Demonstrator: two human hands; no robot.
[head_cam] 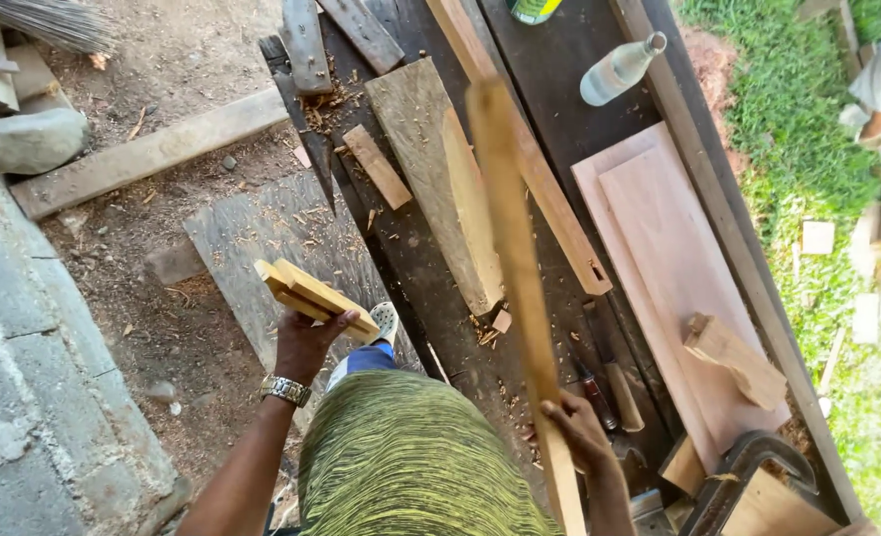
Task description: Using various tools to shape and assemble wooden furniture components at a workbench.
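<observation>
Head view, looking straight down over a dark workbench [559, 109] and bare dirt.

Left hand [306, 342]: fingers are closing round a pair of short blocks [313, 295], held together as one bundle, pale wood, slanting from 10 o'clock to 4 o'clock. The hand is hanging over the dirt at 8 o'clock of the frame centre, clear of the bench. A metal watch [284, 389] is sitting on that wrist.

Right hand [579, 432]: fingers are wrapping a long stick [510, 248], clamped near its lower end at 5 o'clock. The stick is running up toward 12 o'clock, blurred along its upper part, crossing above the bench.

On the bench under the stick: a wedge-shaped plank [430, 169] is lying beside a long batten [530, 159]. A small offcut [378, 166] is lying at 9 o'clock of the plank. Two reddish boards [669, 258] are stacked at 3 o'clock, with a chunk of wood [733, 359] resting on their near end. A clear bottle [619, 69] is lying at 1 o'clock. Shavings are scattered across the surface.

Off the bench: a stone [31, 139] is sitting at 10 o'clock, grass [808, 149] is filling the right edge.
</observation>
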